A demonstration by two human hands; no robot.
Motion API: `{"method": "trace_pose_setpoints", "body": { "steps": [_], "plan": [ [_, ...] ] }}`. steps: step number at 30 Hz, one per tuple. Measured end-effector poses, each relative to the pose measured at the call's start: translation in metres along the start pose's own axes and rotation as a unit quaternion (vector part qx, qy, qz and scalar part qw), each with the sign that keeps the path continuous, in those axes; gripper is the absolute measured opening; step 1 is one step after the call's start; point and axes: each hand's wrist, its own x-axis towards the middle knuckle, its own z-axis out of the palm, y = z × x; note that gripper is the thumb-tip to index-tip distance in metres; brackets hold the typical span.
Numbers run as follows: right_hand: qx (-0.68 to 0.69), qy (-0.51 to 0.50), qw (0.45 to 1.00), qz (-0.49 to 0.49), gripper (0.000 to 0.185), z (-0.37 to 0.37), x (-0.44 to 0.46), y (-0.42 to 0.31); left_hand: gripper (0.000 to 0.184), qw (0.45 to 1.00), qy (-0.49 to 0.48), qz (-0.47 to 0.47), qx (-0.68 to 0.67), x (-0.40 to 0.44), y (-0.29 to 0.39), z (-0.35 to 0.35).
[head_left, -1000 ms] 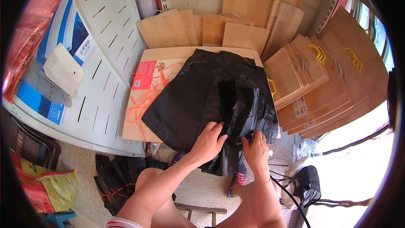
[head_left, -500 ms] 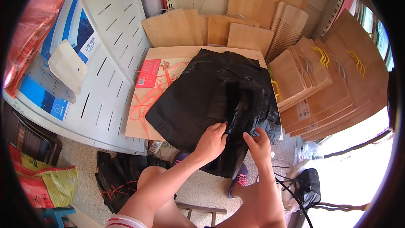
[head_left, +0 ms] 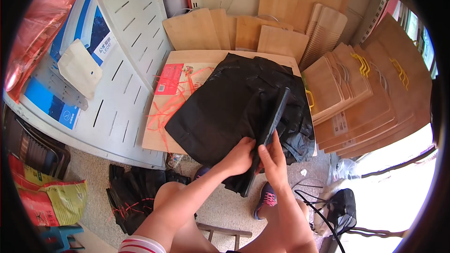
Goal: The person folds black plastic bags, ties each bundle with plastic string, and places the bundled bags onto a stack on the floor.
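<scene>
So half a second ago the right-hand part of the pile was loose and floppy, with the right hand lifted a bit off it. Now that's a narrow, folded black plastic strip (head_left: 277,112), slanting from upper right down toward the person's shoes (head_left: 267,199), its near end poking out past the front edge of the pale wooden worktop (head_left: 197,57).

The hands have come together too. The left hand (head_left: 243,155) has its fingers curled in on the strip's left side, and the right hand (head_left: 273,161) has thumb and fingers closed around it from the right, so I'd call it a two-handed pinch grip (left thumb's hard to make out).

The rest of the flat, glossy black plastic sheeting (head_left: 211,103) is spread over the worktop just left of the strip, with loose pinkish-red plastic strings (head_left: 176,105) beside it.

My read: the slack is now gathered into one compact fold, and both hands are keeping it tight.
</scene>
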Motion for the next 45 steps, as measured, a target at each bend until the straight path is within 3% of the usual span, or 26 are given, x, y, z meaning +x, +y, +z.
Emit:
{"method": "trace_pose_setpoints", "body": {
  "steps": [1, 3, 4, 5, 8, 13, 15, 16, 17, 20, 23, 25, 27, 31, 34, 38, 40, 45],
  "plan": [
    [0.000, -0.001, 1.000, -0.002, 0.075, 0.001, 0.002, 0.001, 0.027, 1.000, 0.002, 0.001, 0.001, 0.002, -0.001, -0.007],
    [0.082, -0.001, 0.997, 0.007, 0.071, 0.003, 0.009, 0.007, 0.044, 0.945, -0.002, -0.104, -0.311, 0.003, -0.003, -0.018],
    [0.069, -0.012, 0.998, -0.002, 0.070, 0.005, 0.011, 0.012, 0.053, 0.922, 0.006, -0.140, -0.360, 0.002, -0.009, -0.024],
    [0.055, -0.016, 0.998, -0.007, 0.065, 0.010, 0.012, 0.016, 0.053, 0.923, 0.004, -0.140, -0.359, 0.003, -0.016, -0.024],
    [-0.052, -0.062, 0.997, -0.009, 0.058, 0.014, 0.019, 0.034, 0.045, 0.980, 0.034, -0.114, -0.157, -0.005, -0.001, -0.027],
    [0.033, -0.052, 0.997, 0.046, 0.048, 0.011, 0.020, 0.020, 0.036, 0.990, 0.104, -0.090, 0.005, -0.002, -0.019, -0.021],
    [-0.078, 0.068, 0.995, -0.002, 0.039, 0.006, 0.020, 0.022, 0.035, 0.984, 0.124, -0.118, -0.041, -0.001, -0.012, -0.022],
    [-0.239, 0.148, 0.949, -0.142, 0.038, 0.002, 0.026, 0.039, 0.035, 0.984, 0.126, -0.117, -0.042, -0.001, -0.011, -0.021],
    [-0.240, 0.147, 0.949, -0.145, 0.038, -0.005, 0.026, 0.051, 0.036, 0.984, 0.145, -0.087, -0.057, -0.002, -0.010, -0.020],
    [-0.120, 0.106, 0.984, 0.077, 0.051, -0.001, 0.017, 0.029, 0.037, 0.981, 0.147, -0.047, -0.114, 0.002, -0.024, -0.008],
    [-0.045, 0.114, 0.988, 0.099, 0.057, -0.005, 0.017, 0.029, 0.036, 0.974, 0.114, -0.066, -0.183, 0.003, -0.017, -0.010],
    [-0.001, 0.090, 0.988, 0.122, 0.057, -0.018, 0.020, 0.034, 0.036, 0.906, 0.042, -0.111, -0.407, 0.002, -0.014, -0.013],
    [0.059, 0.028, 0.979, 0.192, 0.054, -0.029, 0.023, 0.037, 0.038, 0.894, 0.041, -0.098, -0.435, 0.001, -0.007, -0.014],
    [0.056, 0.067, 0.971, 0.221, 0.048, -0.011, 0.012, -0.001, 0.046, 0.863, 0.060, -0.063, -0.498, -0.001, 0.004, -0.010],
    [0.322, 0.015, 0.911, 0.258, 0.040, -0.016, 0.013, 0.002, 0.049, 0.903, 0.092, -0.046, -0.417, -0.003, 0.012, 0.002],
    [0.347, -0.025, 0.908, 0.232, 0.034, -0.022, 0.011, 0.014, 0.050, 0.936, 0.141, 0.032, -0.321, 0.000, 0.001, 0.011],
    [0.398, -0.043, 0.877, 0.266, 0.033, -0.023, 0.012, 0.028, 0.051, 0.985, 0.123, 0.044, -0.113, -0.007, 0.028, -0.009],
    [0.393, -0.035, 0.885, 0.247, 0.038, -0.013, 0.007, 0.023, 0.049, 0.968, 0.208, 0.126, -0.065, -0.014, 0.033, -0.010]
  ]
}}
